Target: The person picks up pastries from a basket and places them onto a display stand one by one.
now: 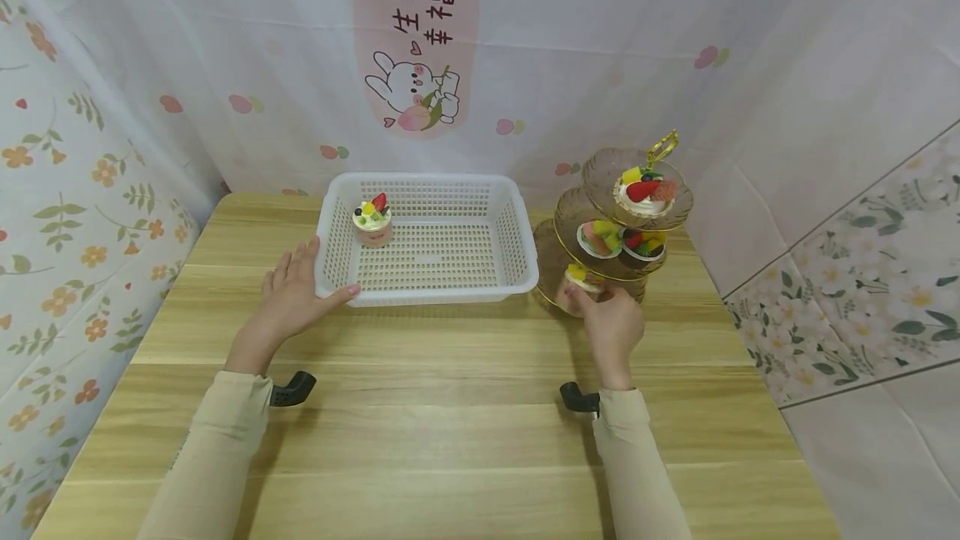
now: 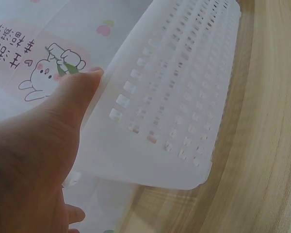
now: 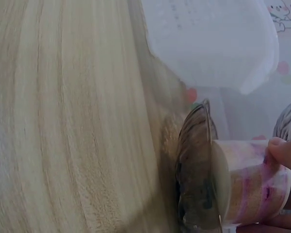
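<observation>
My left hand (image 1: pixel 292 290) rests at the near left corner of a white plastic basket (image 1: pixel 427 296), thumb along the front rim and fingers beside the left wall. Inside the basket, at its left, stands a fruit-topped dessert cup (image 1: pixel 372 227). At the right, my right hand (image 1: pixel 613 325) pinches another dessert cup (image 3: pixel 254 182) by its side, at the bottom tier (image 3: pixel 196 170) of a three-tier cake stand (image 1: pixel 564 227). The cup looks upright, with cream and yellow fruit on top; whether its base touches the tier I cannot tell.
A fruit tart (image 1: pixel 643 192) sits on the stand's top tier. Two fruit cups, one light (image 1: pixel 598 238) and one dark (image 1: pixel 643 245), share the middle tier. A gold handle (image 1: pixel 663 147) rises above. Wooden table (image 1: pixel 435 423); printed curtain (image 1: pixel 525 48) behind.
</observation>
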Tool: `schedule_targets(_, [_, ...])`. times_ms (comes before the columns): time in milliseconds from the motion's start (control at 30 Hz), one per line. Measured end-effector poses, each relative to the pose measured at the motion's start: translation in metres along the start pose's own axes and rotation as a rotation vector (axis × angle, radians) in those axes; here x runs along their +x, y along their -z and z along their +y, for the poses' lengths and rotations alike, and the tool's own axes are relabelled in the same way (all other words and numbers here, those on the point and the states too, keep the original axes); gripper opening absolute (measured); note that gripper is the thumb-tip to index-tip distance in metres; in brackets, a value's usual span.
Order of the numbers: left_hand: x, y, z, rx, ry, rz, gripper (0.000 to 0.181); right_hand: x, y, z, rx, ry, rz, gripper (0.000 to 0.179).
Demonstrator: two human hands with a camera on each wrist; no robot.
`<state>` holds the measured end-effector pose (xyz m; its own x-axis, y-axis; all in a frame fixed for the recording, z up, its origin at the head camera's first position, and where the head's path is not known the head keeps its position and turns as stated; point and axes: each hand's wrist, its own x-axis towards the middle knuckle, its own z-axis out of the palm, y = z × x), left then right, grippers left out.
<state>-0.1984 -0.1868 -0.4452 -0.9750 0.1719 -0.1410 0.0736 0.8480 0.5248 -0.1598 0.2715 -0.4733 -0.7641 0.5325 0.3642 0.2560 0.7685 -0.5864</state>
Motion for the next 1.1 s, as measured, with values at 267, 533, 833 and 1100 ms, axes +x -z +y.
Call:
schedule_targets(267, [-0.001, 0.0, 0.0, -0.004, 0.005, -0.011, 0.117, 0.004, -0.004, 0.003, -0.006, -0.007, -0.003, 0.05])
schedule_targets(533, [-0.001, 0.001, 0.0, -0.016, 0.005, -0.008, 0.117, 0.008, -0.01, 0.006, 0.001, -0.002, 0.011, 0.05])
schedule_targets(833, [-0.001, 0.002, 0.001, -0.017, 0.008, -0.009, 0.117, 0.007, -0.011, 0.008, -0.013, -0.001, -0.006, 0.05])
schedule_targets(1100, [0.0, 0.001, 0.001, -0.011, 0.005, -0.013, 0.116, 0.007, -0.014, 0.013, 0.003, 0.01, -0.018, 0.05])
